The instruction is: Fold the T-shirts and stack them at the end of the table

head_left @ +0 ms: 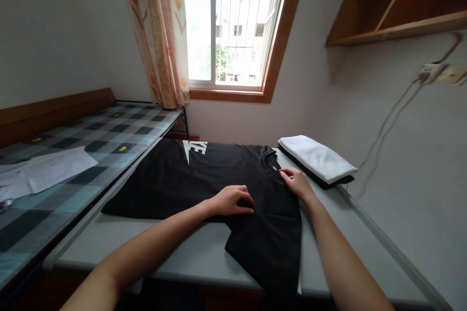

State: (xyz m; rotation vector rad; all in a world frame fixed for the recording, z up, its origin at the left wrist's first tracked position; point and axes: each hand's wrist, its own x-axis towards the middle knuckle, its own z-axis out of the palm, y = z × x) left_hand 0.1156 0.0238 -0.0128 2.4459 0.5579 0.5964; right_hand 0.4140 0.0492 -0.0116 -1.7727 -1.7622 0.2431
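A black T-shirt [219, 170] with white lettering lies spread across the light table, its collar toward the right and one sleeve hanging over the front edge. My left hand [233, 200] rests on the middle of the shirt, fingers curled and thumb bent toward them, gripping the cloth. Beside the collar, my right hand [296, 182] pinches the fabric at the shoulder between thumb and fingers. The fingertips of the left hand are partly lost against the dark cloth.
Folded white cloth [315, 155] lies on a folded dark one at the table's back right. A bed [127, 129] with a checked cover and papers [51, 170] stands left. The window [237, 29] is behind; a wall shelf [394, 29] and power cables [386, 126] are right.
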